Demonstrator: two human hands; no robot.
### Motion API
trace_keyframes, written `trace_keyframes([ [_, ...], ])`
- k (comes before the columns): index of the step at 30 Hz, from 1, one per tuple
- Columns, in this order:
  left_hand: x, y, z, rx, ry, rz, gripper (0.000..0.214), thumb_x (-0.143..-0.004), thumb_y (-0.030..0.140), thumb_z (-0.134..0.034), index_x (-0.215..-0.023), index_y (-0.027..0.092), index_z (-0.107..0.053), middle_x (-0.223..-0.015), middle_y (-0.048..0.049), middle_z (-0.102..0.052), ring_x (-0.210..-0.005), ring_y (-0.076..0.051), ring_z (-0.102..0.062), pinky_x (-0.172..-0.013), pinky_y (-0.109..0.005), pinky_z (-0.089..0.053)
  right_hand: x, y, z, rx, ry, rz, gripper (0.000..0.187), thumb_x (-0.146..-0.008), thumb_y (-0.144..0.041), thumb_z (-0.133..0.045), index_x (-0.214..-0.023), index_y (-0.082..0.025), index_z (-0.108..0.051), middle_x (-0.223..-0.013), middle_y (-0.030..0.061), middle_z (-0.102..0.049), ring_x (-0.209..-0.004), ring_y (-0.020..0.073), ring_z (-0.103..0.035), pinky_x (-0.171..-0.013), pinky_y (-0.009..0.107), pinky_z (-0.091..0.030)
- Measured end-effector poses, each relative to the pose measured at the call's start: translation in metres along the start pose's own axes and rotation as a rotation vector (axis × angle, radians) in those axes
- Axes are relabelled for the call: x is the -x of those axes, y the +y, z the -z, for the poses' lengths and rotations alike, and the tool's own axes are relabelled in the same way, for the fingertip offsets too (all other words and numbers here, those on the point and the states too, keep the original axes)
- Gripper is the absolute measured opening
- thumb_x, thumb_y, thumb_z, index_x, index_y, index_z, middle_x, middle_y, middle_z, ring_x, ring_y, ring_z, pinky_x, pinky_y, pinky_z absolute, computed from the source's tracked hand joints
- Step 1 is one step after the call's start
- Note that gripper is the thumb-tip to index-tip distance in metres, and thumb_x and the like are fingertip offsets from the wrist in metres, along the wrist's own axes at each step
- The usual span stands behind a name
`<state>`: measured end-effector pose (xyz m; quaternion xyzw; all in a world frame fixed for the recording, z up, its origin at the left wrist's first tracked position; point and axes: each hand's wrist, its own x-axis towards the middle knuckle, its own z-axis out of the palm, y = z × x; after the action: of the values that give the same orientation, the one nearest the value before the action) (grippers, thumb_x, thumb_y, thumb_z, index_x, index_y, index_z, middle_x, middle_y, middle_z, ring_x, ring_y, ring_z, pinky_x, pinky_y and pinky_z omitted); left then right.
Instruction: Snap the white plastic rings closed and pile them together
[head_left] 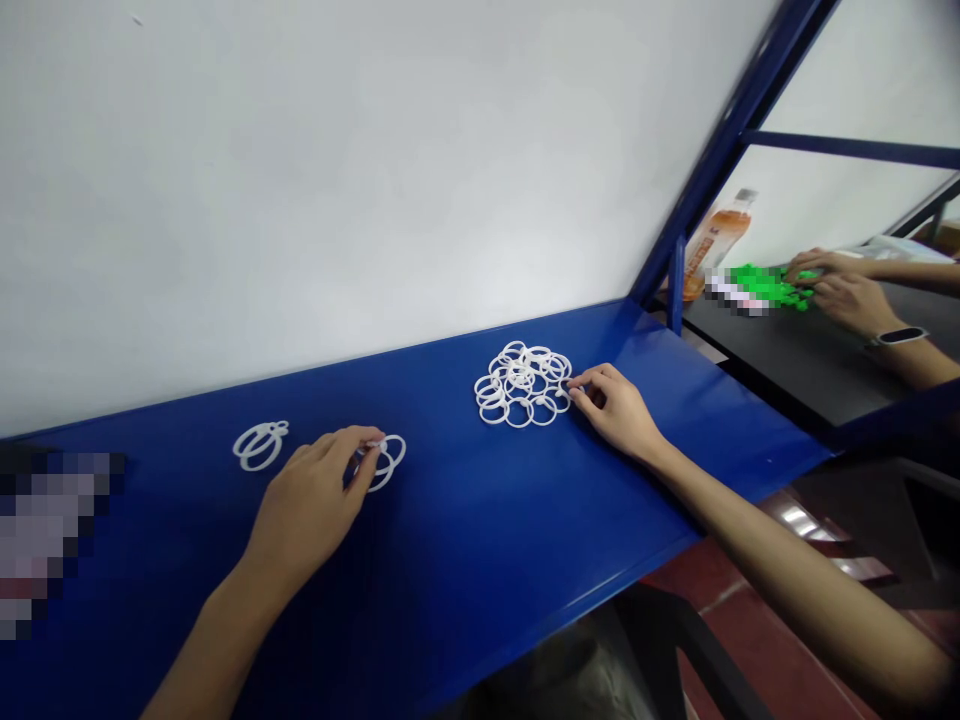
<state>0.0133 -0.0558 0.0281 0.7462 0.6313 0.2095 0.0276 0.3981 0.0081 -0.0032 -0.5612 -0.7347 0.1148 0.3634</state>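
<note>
My left hand [319, 490] pinches a couple of white plastic rings [397, 458] between thumb and fingers, low over the blue table. To its left lies a small group of white rings [260, 446], with smaller loops at one side. My right hand [613, 405] is at the right edge of a pile of white rings [521, 385]; its thumb and fingertips close on a ring there. The fingers partly cover that ring. Several rings in the pile overlap one another.
The blue table [480, 560] runs along a white wall [337, 180]. A blue metal frame [697, 200] rises at its right end. Beyond it, another person's hands [844, 285] handle green pieces [757, 285] on a black table, near an orange drink bottle [716, 245]. A chair [697, 640] stands below.
</note>
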Motion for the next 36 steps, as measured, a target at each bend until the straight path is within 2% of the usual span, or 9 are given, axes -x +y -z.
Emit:
trace_keyframes([
  [8, -0.005, 0.002, 0.007, 0.262, -0.045, 0.069, 0.031, -0.094, 0.045, -0.051, -0.108, 0.025, -0.069, -0.091, -0.0035, -0.075, -0.072, -0.018, -0.067, -0.067, -0.029, -0.053, 0.0, 0.003, 0.002, 0.048, 0.058, 0.012, 0.019, -0.094, -0.033, -0.058, -0.099, -0.019, -0.069, -0.094, 0.0064, -0.061, -0.064, 0.0149, -0.055, -0.067, 0.037, -0.053],
  [13, -0.005, 0.0, 0.006, 0.361, -0.104, 0.034, 0.029, -0.092, 0.039, -0.053, -0.112, 0.026, -0.069, -0.106, -0.0044, -0.075, -0.087, -0.02, -0.07, -0.078, -0.031, -0.055, 0.003, -0.034, 0.006, 0.012, 0.16, 0.194, 0.015, -0.097, -0.029, -0.055, -0.102, -0.022, -0.067, -0.101, 0.0087, -0.06, -0.081, 0.0196, -0.061, -0.071, 0.037, -0.054],
  [15, -0.006, -0.001, 0.004, 0.401, -0.136, 0.045, 0.031, -0.091, 0.039, -0.053, -0.115, 0.026, -0.068, -0.106, -0.0044, -0.076, -0.089, -0.02, -0.071, -0.08, -0.032, -0.055, 0.005, -0.063, -0.002, -0.068, 0.07, 0.341, 0.014, -0.098, -0.025, -0.054, -0.104, -0.022, -0.066, -0.1, 0.0081, -0.062, -0.091, 0.0209, -0.062, -0.077, 0.037, -0.055],
  [17, -0.006, -0.001, 0.003, 0.448, -0.158, 0.067, 0.032, -0.091, 0.04, -0.054, -0.116, 0.026, -0.068, -0.103, -0.004, -0.077, -0.089, -0.02, -0.072, -0.08, -0.033, -0.056, 0.005, -0.095, -0.019, -0.152, -0.141, 0.506, 0.016, -0.099, -0.024, -0.052, -0.11, -0.021, -0.064, -0.104, 0.0082, -0.065, -0.095, 0.0201, -0.063, -0.082, 0.037, -0.056],
  [21, -0.006, 0.001, 0.0, 0.521, -0.153, 0.092, 0.03, -0.088, 0.04, -0.058, -0.113, 0.025, -0.068, -0.096, -0.0019, -0.077, -0.084, -0.019, -0.073, -0.079, -0.031, -0.057, 0.001, -0.141, -0.065, -0.074, -0.367, 0.624, 0.025, -0.101, -0.03, -0.052, -0.12, -0.016, -0.058, -0.113, 0.013, -0.065, -0.101, 0.0228, -0.063, -0.086, 0.039, -0.055],
  [25, -0.004, 0.004, -0.003, 0.518, -0.14, 0.083, 0.03, -0.088, 0.041, -0.06, -0.113, 0.026, -0.068, -0.093, -0.0006, -0.077, -0.082, -0.018, -0.072, -0.077, -0.03, -0.056, -0.001, -0.144, -0.091, -0.068, -0.368, 0.592, 0.02, -0.103, -0.026, -0.044, -0.111, -0.015, -0.059, -0.102, 0.0103, -0.067, -0.091, 0.0205, -0.063, -0.082, 0.035, -0.054],
  [31, 0.001, 0.012, -0.019, 0.36, -0.079, -0.041, 0.035, -0.089, 0.036, -0.062, -0.122, 0.025, -0.063, -0.106, -0.0036, -0.073, -0.093, -0.021, -0.068, -0.084, -0.035, -0.054, 0.003, -0.129, -0.086, -0.291, -0.37, 0.46, 0.01, -0.098, -0.022, -0.054, -0.106, -0.019, -0.058, -0.094, 0.0052, -0.066, -0.085, 0.017, -0.062, -0.076, 0.03, -0.052],
  [33, 0.002, 0.012, -0.027, 0.239, -0.024, -0.105, 0.037, -0.089, 0.033, -0.062, -0.125, 0.023, -0.06, -0.116, -0.0067, -0.069, -0.104, -0.025, -0.064, -0.092, -0.041, -0.049, 0.002, -0.129, -0.087, -0.301, -0.348, 0.416, 0.009, -0.097, -0.021, -0.054, -0.104, -0.018, -0.06, -0.09, 0.0041, -0.064, -0.083, 0.0165, -0.062, -0.076, 0.03, -0.051],
  [36, 0.003, 0.01, -0.034, 0.117, -0.037, -0.137, 0.037, -0.092, 0.032, -0.058, -0.128, 0.021, -0.057, -0.113, -0.0079, -0.069, -0.105, -0.027, -0.061, -0.092, -0.045, -0.045, -0.001, -0.128, -0.09, -0.289, -0.338, 0.348, 0.01, -0.097, -0.019, -0.053, -0.101, -0.017, -0.062, -0.085, 0.0031, -0.063, -0.079, 0.0158, -0.061, -0.074, 0.029, -0.05],
])
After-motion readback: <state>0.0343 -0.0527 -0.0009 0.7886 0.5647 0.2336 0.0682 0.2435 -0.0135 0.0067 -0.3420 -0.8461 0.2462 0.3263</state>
